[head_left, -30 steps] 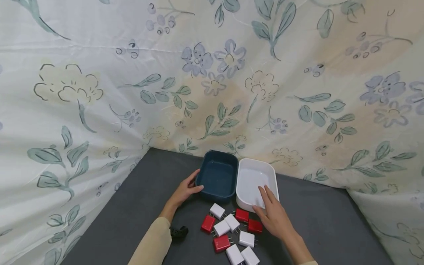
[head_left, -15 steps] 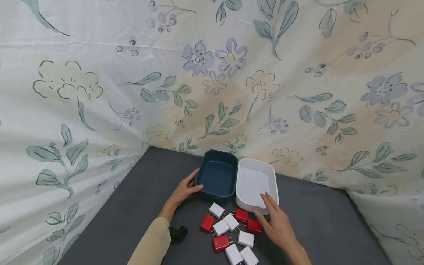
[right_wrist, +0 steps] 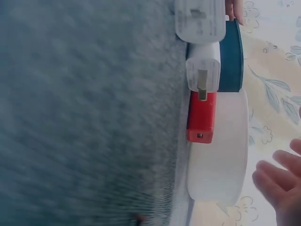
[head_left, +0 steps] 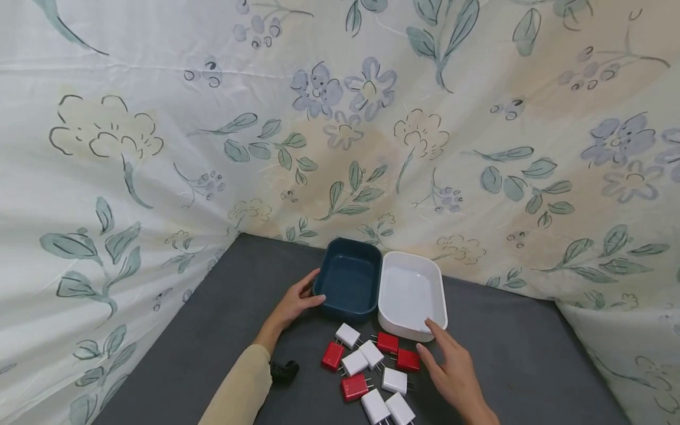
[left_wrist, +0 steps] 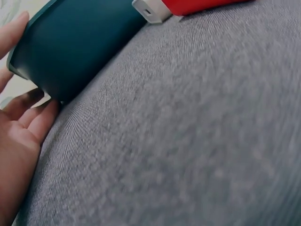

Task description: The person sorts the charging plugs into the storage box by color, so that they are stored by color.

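Observation:
My left hand (head_left: pixel 291 304) holds the dark blue dish (head_left: pixel 352 277) at its left side, thumb at the near corner. In the left wrist view, fingers (left_wrist: pixel 41 117) reach the foot of the dish's wall (left_wrist: pixel 70 47). Right against that dish stands a white dish (head_left: pixel 411 289). Its near right corner is overlapped by a fingertip of my right hand (head_left: pixel 455 369), which is held loosely with nothing in it. White plug chargers (head_left: pixel 375 406) and red plug chargers (head_left: pixel 355 387) lie loose in front of both dishes; a red one (head_left: pixel 408 360) is nearest my right hand.
A dark grey cloth (head_left: pixel 531 354) covers the table. Behind and at the sides hangs a flower-patterned curtain (head_left: pixel 340 118), close behind both dishes. A small black object (head_left: pixel 284 372) sits beside my left wrist.
My right hand has drawn back from over the white dish, toward me and a little right. My left hand stays at the blue dish. The chargers lie as before.

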{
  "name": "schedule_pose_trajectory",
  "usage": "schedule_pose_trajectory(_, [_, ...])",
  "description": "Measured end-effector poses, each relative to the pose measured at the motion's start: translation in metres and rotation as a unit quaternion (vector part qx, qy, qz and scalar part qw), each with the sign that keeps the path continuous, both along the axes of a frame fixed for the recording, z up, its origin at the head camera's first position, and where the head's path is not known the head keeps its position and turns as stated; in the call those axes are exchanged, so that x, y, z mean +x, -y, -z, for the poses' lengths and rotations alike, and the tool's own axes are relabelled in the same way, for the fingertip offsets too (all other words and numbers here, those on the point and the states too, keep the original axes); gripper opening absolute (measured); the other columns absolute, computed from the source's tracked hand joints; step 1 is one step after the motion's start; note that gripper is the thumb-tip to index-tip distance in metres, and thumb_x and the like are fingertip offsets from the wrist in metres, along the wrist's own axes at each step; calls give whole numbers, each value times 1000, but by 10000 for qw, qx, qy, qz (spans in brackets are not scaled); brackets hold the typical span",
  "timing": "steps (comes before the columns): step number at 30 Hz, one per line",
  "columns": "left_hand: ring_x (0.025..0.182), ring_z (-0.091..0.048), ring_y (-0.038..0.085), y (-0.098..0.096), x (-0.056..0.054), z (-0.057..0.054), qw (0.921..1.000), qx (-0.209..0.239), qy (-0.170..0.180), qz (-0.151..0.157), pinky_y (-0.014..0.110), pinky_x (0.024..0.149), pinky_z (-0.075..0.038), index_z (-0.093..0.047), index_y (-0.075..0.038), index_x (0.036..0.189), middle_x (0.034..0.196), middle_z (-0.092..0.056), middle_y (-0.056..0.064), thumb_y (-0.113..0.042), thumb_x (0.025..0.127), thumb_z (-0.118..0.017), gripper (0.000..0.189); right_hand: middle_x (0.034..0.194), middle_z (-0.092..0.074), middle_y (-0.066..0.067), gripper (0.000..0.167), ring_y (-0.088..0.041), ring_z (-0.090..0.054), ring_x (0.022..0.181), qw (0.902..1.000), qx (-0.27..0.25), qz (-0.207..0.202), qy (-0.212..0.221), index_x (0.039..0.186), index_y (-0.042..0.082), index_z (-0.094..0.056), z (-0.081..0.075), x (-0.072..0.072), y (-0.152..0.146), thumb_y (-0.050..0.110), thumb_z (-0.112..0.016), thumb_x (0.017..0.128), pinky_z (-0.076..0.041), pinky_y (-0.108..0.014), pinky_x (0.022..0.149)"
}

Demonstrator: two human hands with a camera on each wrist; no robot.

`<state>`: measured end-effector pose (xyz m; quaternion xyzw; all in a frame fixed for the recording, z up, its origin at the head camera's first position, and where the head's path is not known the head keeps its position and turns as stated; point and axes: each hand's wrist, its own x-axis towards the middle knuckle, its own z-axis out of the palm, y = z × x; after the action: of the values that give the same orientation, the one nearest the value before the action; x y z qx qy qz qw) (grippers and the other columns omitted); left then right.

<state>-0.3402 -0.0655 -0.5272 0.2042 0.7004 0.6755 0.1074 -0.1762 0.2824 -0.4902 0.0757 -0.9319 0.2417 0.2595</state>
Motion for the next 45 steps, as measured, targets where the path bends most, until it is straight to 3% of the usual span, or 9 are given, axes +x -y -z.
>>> schedule_pose_trajectory(3, [142,-35,38,3,5,-13,9999,-57,65,75,48,111,-37,-25,-10,155,157,-29,22,-17,91,-69,78,116,-71,-12,47,-30,-71,100,9997,-180,135,134,127,6,-63,1,4,2,18,-77,83,-56,-50,81])
schedule_pose_trajectory(7, [141,-37,37,6,5,-12,9999,-13,152,41,44,108,-42,-26,-12,155,156,-31,22,-15,91,-70,77,107,-74,-8,36,-21,-73,86,9962,-511,212,667,119,7,-69,2,7,3,19,-75,85,-58,-43,74])
schedule_pose_trajectory(15, [141,-38,37,7,4,-11,9997,117,195,27,43,108,-42,-28,-13,155,157,-31,20,-16,90,-71,78,109,-74,-6,35,-23,-72,94,9850,-1258,202,1162,115,10,-71,10,4,-3,19,-79,82,-59,-35,79])
schedule_pose_trajectory(22, [141,-37,38,6,3,-10,9997,102,218,54,46,109,-40,-26,-12,155,158,-29,21,-15,90,-70,78,117,-71,-9,44,-24,-69,106,9555,-2303,220,1831,121,11,-67,18,3,-4,17,-81,80,-56,-32,87])
schedule_pose_trajectory(30, [140,-39,37,5,3,-7,9995,196,228,72,41,106,-44,-27,-13,155,156,-32,21,-14,90,-71,78,126,-66,-15,54,-27,-65,113,9089,-3417,184,2384,127,7,-62,30,0,-7,14,-82,77,-55,-30,89])
schedule_pose_trajectory(33, [140,-39,37,5,3,-6,9995,190,227,98,41,106,-44,-28,-13,155,156,-32,20,-15,90,-70,77,128,-65,-16,58,-26,-65,114,8993,-3611,225,2458,129,6,-60,35,-2,-8,14,-83,76,-55,-30,89])
schedule_pose_trajectory(39, [140,-39,38,4,3,-8,9994,235,242,38,44,108,-42,-29,-13,154,156,-33,20,-14,90,-70,77,128,-65,-13,63,-20,-64,116,9001,-3591,202,2460,129,8,-60,43,-6,-8,14,-86,72,-52,-30,95])
schedule_pose_trajectory(45, [140,-40,37,4,4,-9,9994,185,275,11,44,108,-42,-29,-14,154,156,-34,18,-15,90,-71,77,126,-65,-17,63,-23,-67,110,9013,-3509,260,2526,128,4,-60,48,-8,-5,5,-85,70,-56,-28,87])
